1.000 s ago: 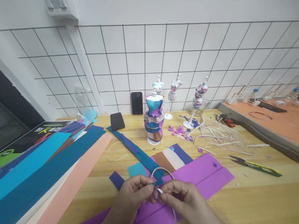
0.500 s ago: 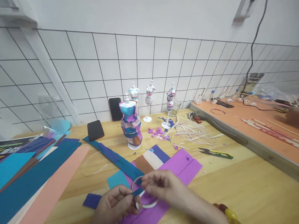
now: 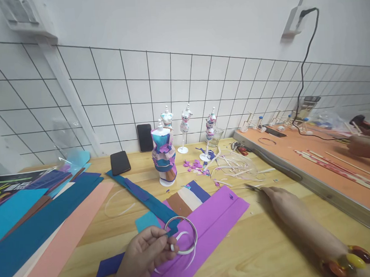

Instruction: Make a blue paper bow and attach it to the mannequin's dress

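Observation:
My left hand [image 3: 148, 250] is closed, pinching a small teal crepe paper piece [image 3: 172, 231] together with a thin ring-shaped roll of narrow white tape [image 3: 195, 235]. A loose white end curls down from the roll. Under them lies purple crepe paper [image 3: 206, 225]. To the right, my right hand [image 3: 278, 199] is closed over the handles of the thread snips [image 3: 252, 187], whose dark blades point left on the table. Behind the papers stands a small dress form [image 3: 164, 157] wrapped in teal, purple and brown paper.
More small dress forms [image 3: 186, 125] stand at the back by two phones [image 3: 120, 162] and a glass [image 3: 215, 137]. Pale strips [image 3: 237, 164] lie tangled at right. Crepe paper sheets [image 3: 51, 223] cover the left. Another person's hand [image 3: 367, 147] is over an orange board [image 3: 326, 166].
My right hand has left the tape roll and moved right, onto the thread snips. My left hand still holds the teal paper and roll. The camera view has shifted slightly.

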The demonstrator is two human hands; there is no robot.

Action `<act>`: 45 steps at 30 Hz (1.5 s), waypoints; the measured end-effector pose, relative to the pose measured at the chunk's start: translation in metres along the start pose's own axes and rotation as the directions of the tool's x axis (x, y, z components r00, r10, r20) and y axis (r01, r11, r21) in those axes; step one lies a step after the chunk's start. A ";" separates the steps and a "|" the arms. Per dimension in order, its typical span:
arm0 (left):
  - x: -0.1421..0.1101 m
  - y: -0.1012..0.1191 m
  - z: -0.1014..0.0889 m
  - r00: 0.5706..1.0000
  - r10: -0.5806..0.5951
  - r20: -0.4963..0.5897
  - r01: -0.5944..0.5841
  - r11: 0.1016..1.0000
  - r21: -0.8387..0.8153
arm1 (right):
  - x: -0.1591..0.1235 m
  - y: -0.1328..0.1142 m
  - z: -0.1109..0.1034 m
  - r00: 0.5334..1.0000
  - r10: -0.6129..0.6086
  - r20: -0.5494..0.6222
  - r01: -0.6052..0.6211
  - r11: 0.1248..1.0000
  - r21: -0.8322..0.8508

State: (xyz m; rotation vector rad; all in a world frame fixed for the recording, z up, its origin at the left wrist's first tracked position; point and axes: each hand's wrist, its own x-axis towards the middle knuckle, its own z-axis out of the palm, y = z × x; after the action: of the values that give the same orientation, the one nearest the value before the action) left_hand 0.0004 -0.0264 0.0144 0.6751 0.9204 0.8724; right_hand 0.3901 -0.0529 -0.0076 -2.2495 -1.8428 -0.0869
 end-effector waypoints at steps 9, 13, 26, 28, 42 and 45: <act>0.004 -0.003 -0.004 0.999 0.021 -0.029 -0.020 1.000 0.015 | -0.006 0.023 -0.017 0.996 0.077 0.051 -0.085 0.976 0.203; 0.007 -0.005 -0.006 1.000 0.018 0.003 -0.018 1.000 0.001 | -0.017 -0.027 -0.045 0.986 0.067 0.152 -0.137 0.849 0.510; 0.008 -0.013 -0.011 0.993 0.029 0.116 -0.032 0.999 0.017 | -0.022 -0.169 -0.046 0.645 -0.553 0.528 -0.092 0.629 0.772; 0.009 -0.014 -0.011 0.991 0.023 0.129 -0.025 1.000 0.019 | -0.018 -0.174 -0.042 0.608 -0.590 0.531 -0.081 0.620 0.781; 0.005 -0.013 -0.006 0.995 0.014 0.098 -0.022 0.997 0.073 | -0.005 -0.180 -0.044 0.525 -0.640 0.560 0.008 0.662 0.749; 0.004 -0.012 -0.006 0.995 0.018 0.096 -0.025 0.997 0.071 | -0.005 -0.180 -0.043 0.530 -0.639 0.558 0.003 0.659 0.752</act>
State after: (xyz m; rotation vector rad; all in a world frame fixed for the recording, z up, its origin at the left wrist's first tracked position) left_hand 0.0005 -0.0278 0.0001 0.7844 0.8633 0.8220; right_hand 0.2186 -0.0343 0.0587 -1.3618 -2.1400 1.5447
